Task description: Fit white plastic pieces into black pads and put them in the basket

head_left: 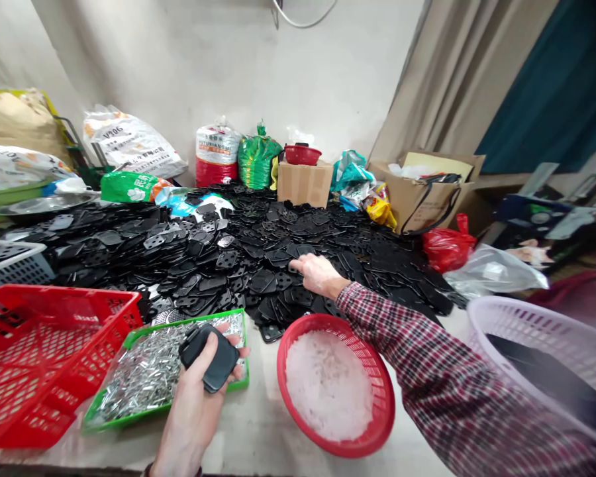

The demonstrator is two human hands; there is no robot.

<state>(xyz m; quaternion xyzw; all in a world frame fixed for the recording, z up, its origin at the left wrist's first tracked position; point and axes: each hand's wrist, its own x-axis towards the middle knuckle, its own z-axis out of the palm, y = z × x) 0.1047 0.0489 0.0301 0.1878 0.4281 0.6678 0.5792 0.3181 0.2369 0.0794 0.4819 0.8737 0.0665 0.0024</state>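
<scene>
Pale tabletop (255, 430), backed by a plain wall (278, 73); a beige curtain (454, 73) hung at the right. Along the back, left to right: white printed sack (129, 142); red-and-white sack (217, 156); green sack (259, 159); cardboard box (302, 184), topped by a shallow red bowl (302, 154); open carton (422, 192), loosely filled. Much of the middle is covered by a broad heap of black plates (328, 235), some perforated.

Containers, left to right. Grey basket (17, 265), dark pieces held within. Red rectangular basket (44, 358), lattice-walled. Green-rimmed tray (129, 419), spread with small silvery metal pieces (149, 371). Round red basket (387, 424), its whitish contents (328, 384) too blurred to be identified. Red plastic bag (447, 248), knotted, beside a clear plastic bag (496, 268). Lilac basket (477, 315), a dark flat item (551, 377) contained.

Hands, left to right. Small black stack (211, 358) clamped in the left hand (203, 384), between thumb and fingers, over the tray's right part. Right hand (318, 273), plaid-sleeved, extended to the heap beyond the round red basket; thumb and forefinger are brought near one another at the plates, but whether a plate is pinched cannot be told.
</scene>
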